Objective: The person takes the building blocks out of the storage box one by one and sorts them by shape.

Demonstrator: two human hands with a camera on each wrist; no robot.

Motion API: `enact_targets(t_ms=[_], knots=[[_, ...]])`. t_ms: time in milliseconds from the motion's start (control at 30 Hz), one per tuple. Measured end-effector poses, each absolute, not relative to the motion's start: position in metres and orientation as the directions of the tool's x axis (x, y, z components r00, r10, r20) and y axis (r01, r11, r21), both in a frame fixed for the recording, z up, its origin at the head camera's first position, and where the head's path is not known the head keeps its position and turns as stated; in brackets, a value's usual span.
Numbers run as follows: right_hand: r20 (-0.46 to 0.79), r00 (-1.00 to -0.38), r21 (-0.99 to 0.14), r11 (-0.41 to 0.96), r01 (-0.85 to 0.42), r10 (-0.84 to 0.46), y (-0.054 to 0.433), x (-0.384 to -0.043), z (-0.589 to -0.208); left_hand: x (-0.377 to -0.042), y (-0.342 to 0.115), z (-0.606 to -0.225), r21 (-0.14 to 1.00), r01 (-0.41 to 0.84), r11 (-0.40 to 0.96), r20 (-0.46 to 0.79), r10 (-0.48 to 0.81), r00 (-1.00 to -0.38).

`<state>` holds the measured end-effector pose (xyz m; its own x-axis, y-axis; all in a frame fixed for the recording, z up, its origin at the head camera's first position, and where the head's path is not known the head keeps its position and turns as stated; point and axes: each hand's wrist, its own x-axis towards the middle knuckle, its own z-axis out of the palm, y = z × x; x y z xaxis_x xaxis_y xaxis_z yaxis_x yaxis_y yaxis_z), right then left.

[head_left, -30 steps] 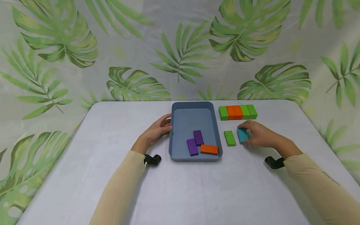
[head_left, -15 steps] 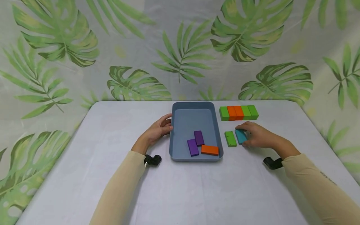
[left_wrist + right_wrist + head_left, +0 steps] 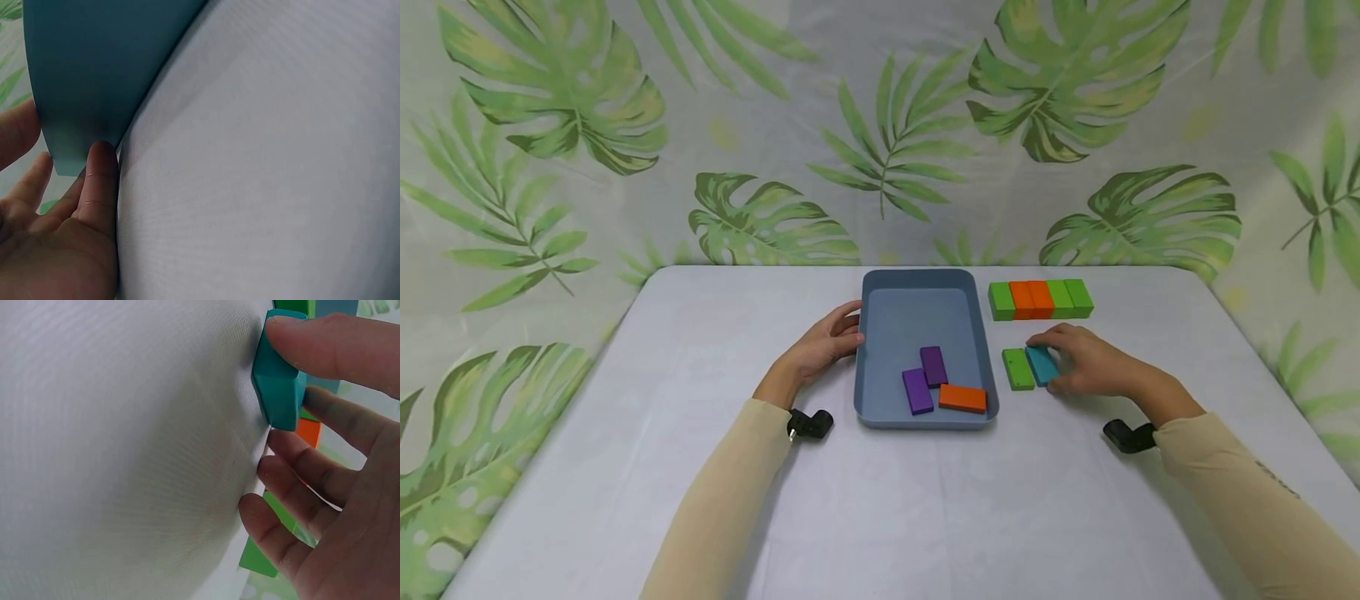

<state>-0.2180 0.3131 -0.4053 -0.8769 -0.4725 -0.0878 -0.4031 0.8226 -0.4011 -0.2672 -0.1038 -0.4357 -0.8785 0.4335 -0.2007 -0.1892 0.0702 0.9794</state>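
Note:
Between thumb and index finger my right hand [image 3: 1092,360] pinches a teal-blue rectangular block [image 3: 1042,366], which lies on the table right beside a light green block [image 3: 1018,369]. In the right wrist view the thumb lies on the blue block [image 3: 279,378], and the other fingers reach down to the cloth. My left hand [image 3: 822,343] rests at the left side of a grey-blue tray [image 3: 917,310], its fingertips against the outer wall. Inside the tray lie two purple blocks [image 3: 917,392] and an orange block [image 3: 962,398].
Behind the right hand, a row of green and orange blocks [image 3: 1041,299] stands side by side near the table's back edge. White cloth covers the table [image 3: 880,508]. A leaf-patterned curtain [image 3: 895,125] hangs behind it.
My right hand has slid the blue block left across the table, closing the gap to the light green block. The left hand stays at the tray.

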Motion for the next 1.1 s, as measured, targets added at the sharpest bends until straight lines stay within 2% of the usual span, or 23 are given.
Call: enact_targets(t_ms=[900,1100], knots=[[-0.105,-0.875,-0.386,0.831,-0.401,-0.472,0.3113,-0.2171,-0.4046,-0.2669,-0.1044,-0.4343,0.979,-0.189,0.075,-0.203,0.43,-0.88],[-0.117,-0.872,-0.43,0.815,-0.388,-0.476,0.3129,-0.2175,-0.4005,-0.2672,-0.1036,-0.4341,0.979,-0.188,0.075,-0.201,0.433,-0.879]])
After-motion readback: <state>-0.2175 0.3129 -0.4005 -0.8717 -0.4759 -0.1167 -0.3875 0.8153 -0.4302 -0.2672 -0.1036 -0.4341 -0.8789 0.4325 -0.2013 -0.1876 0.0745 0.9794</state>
